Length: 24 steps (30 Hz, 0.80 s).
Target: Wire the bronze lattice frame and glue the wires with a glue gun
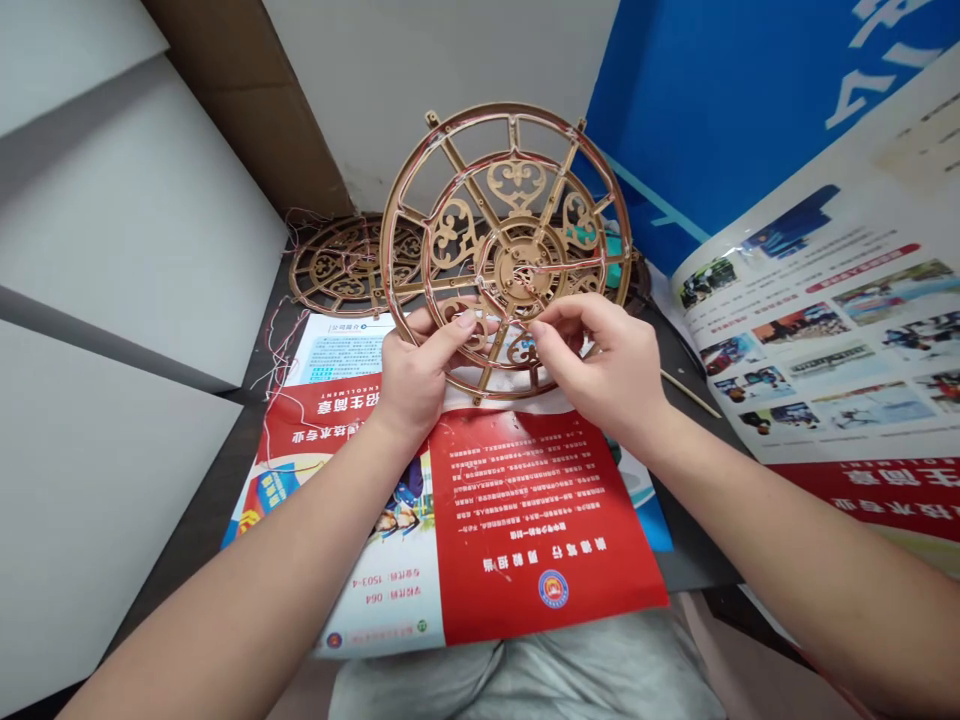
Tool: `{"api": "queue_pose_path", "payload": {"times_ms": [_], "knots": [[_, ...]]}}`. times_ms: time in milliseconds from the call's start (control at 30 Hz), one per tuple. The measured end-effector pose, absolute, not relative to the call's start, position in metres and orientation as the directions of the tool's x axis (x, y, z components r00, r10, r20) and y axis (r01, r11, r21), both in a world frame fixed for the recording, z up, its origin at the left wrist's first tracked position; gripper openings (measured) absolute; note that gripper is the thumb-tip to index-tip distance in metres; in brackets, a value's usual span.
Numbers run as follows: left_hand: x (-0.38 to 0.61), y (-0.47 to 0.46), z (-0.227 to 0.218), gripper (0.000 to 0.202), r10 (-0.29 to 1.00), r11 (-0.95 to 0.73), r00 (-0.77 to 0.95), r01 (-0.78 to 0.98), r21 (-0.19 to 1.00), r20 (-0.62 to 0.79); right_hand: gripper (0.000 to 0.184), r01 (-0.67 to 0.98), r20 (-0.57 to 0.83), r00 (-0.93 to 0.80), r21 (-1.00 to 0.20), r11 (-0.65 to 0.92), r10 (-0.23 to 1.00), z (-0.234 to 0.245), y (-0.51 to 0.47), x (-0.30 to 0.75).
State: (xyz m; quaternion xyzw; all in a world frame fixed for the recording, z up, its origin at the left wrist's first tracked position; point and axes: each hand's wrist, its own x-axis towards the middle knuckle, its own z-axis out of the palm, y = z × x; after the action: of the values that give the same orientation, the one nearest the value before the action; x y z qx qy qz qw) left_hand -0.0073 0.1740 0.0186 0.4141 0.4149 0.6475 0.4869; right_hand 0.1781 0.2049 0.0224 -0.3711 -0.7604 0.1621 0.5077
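Observation:
Upright in front of me stands a round gold-coloured openwork wheel (pixel 521 270) with scrolled heart-shaped tracery, spokes and a central hub, strung with thin reddish wires. My left hand (pixel 424 370) grips its lower left part, with the fingers around the rim and spokes. My right hand (pixel 600 365) pinches the lower right part near the hub, though the fingertips hide exactly what they hold. A second similar wheel (pixel 345 265) lies flat behind the left hand, with loose wire ends trailing from it.
A red and white printed brochure (pixel 480 520) lies under my forearms on a dark tabletop (pixel 697 545). A large printed poster (pixel 817 320) curls up at the right, beside a thin wooden stick (pixel 690 393). Grey panels (pixel 127 220) and a blue board (pixel 697 120) rise behind.

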Motion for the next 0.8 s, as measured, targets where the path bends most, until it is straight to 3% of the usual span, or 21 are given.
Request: {"api": "queue_pose_path", "payload": {"times_ms": [167,300,400,667,800], "knots": [[-0.015,0.180,0.018,0.048,0.963,-0.178,-0.256,-0.352,0.919,0.088,0.017,0.303,0.654,-0.053,-0.710,0.636,0.755,0.024,0.202,0.181],[-0.020,0.183,0.022,0.053,0.949,-0.202,-0.306,-0.412,0.889,0.074,0.032,0.234,0.526,0.036,-0.831,0.505,0.850,0.020,0.208,0.182],[-0.020,0.183,0.025,0.055,0.946,-0.205,-0.321,-0.470,0.858,0.050,0.032,0.236,0.498,0.051,-0.848,0.474,0.866,0.018,0.211,0.182],[-0.013,0.177,0.023,0.050,0.963,-0.219,-0.244,-0.442,0.870,0.119,0.013,0.385,0.655,-0.133,-0.657,0.648,0.744,0.022,0.204,0.181],[-0.006,0.170,0.025,0.040,0.960,-0.255,-0.202,-0.324,0.911,0.196,0.011,0.465,0.745,-0.247,-0.471,0.750,0.620,0.025,0.203,0.178]]}}
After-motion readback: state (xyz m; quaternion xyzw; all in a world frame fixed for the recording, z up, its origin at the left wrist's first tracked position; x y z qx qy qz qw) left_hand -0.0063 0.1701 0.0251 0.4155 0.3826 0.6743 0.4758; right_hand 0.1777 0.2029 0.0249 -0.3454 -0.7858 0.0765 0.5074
